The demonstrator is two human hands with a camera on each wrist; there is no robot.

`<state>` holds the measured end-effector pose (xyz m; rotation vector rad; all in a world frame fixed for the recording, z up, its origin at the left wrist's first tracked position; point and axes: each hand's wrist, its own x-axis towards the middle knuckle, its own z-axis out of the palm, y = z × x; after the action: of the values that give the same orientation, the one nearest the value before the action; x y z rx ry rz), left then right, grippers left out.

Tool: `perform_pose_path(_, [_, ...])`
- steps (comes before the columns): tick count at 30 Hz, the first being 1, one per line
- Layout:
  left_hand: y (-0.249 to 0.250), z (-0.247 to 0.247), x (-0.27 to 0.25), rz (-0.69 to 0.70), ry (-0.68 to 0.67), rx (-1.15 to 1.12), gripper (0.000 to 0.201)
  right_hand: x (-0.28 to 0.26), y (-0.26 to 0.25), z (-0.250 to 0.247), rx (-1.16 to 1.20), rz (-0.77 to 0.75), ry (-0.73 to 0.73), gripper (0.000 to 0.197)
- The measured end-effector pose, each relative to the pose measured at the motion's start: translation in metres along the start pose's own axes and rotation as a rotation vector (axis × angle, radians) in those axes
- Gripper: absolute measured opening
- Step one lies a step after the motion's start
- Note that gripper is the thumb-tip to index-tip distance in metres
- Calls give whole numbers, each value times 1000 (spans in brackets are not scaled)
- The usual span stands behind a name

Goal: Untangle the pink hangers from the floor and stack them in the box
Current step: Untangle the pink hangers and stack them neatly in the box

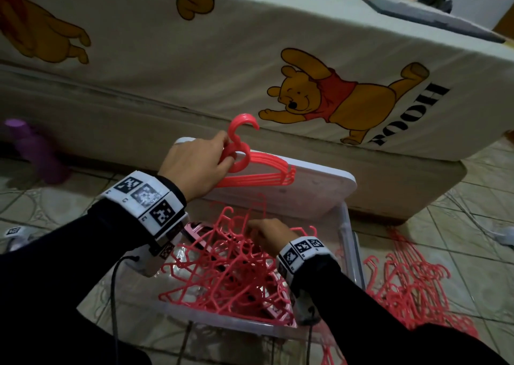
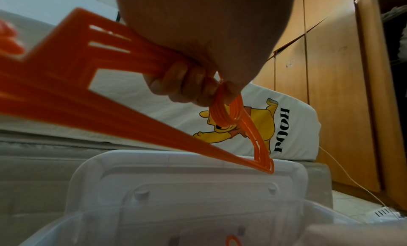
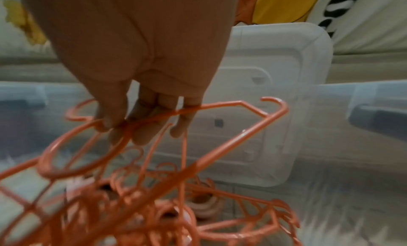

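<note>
- Sorting is mid-way: the left hand grips a neat bundle of hangers by the necks, above the box's far edge.
- The right hand pinches one hanger in the tangle inside the box; freeing it probably needs a gentle lift and twist.
- The bundle's hooks point up, its long axis running sideways along the far edge.
- More hangers lie on the floor by the right edge.

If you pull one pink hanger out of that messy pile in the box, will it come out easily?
Probably not: the tangled hangers hook through each other, so neighbours would likely lift too. They look thin and stiff, likely light. The right hand pinches one.
</note>
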<state>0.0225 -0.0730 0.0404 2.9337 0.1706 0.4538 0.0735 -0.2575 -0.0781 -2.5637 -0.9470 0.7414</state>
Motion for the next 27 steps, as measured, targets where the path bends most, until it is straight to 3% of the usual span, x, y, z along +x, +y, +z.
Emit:
perform_pose_path(4, [-5,1,3,-40,-10,-22,33,-1,-6,-21,20,-85,121,19])
perform_pose_path(10, [-7,-5,3,-89,-24,-104,58,-29,-17,-84,-13,-187,366,17])
perform_pose_path(13, [-3,-8,-1,-22,-52,-181,65,-52,-24,-100,33,-241,459,11])
perform_pose_path(16, [2,-4,-3,65,-181,-267,65,-65,-30,-106,88,-294,574,10])
perform_pose_path(19, [7,2,-4,124,-309,-259,69,-66,-36,-110,101,-337,650,9])
perform_pose_path(22, [8,5,-5,164,-323,-198,81,-64,-40,-108,100,-361,698,8])
perform_pose_path(27, [4,7,-2,184,-208,-95,34,-59,-28,-108,105,-311,729,12])
